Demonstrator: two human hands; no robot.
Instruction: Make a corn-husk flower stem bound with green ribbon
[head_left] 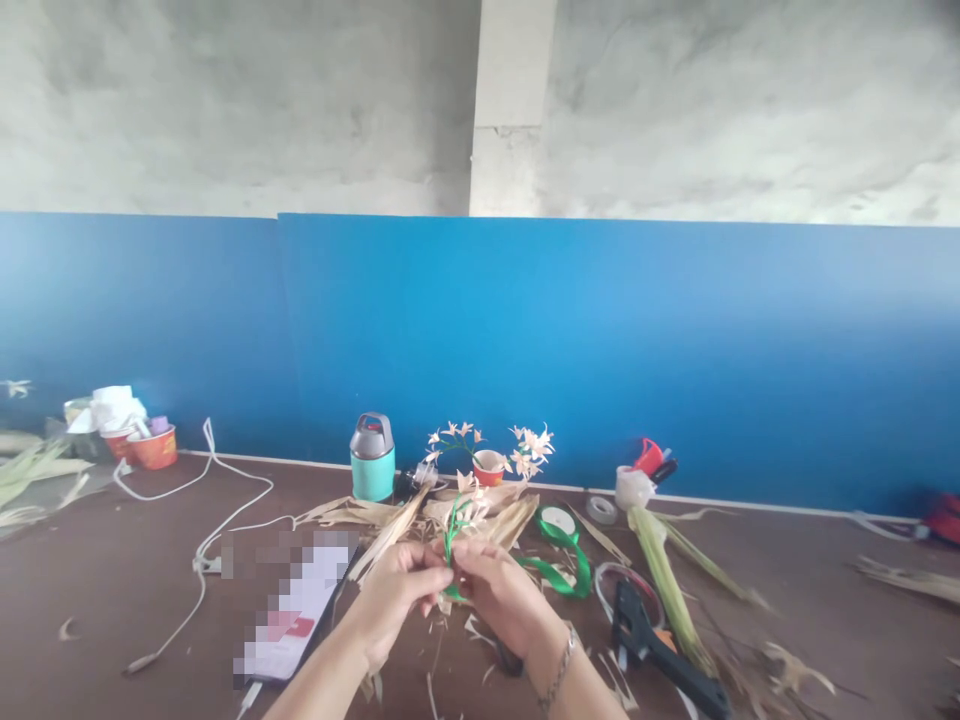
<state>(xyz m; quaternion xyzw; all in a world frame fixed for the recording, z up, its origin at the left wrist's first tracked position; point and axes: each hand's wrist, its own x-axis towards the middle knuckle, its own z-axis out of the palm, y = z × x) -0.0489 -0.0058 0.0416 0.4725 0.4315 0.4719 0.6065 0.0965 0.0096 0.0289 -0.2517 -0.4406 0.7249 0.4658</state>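
My left hand [401, 590] pinches a thin green flower stem [451, 530] upright between thumb and fingers. Small pale flowers made of dried husk top this stem. Closed against it from the other side is my right hand [499, 590], its fingertips at the stem where green ribbon [574, 575] is wound. The ribbon trails from a spool [558, 520] to behind my right hand. What exactly lies under the right fingertips is partly hidden. Finished-looking husk flowers [531, 448] on green stems stand behind, by a red and white paper cup [489, 466].
A black glue gun [660, 650] lies at the right beside green husk stalks [667, 580] and a tape roll [601, 510]. Dried husks [517, 520] are spread beyond my hands. To the left are a phone [307, 610], a white cable [199, 560] and a teal flask [373, 460].
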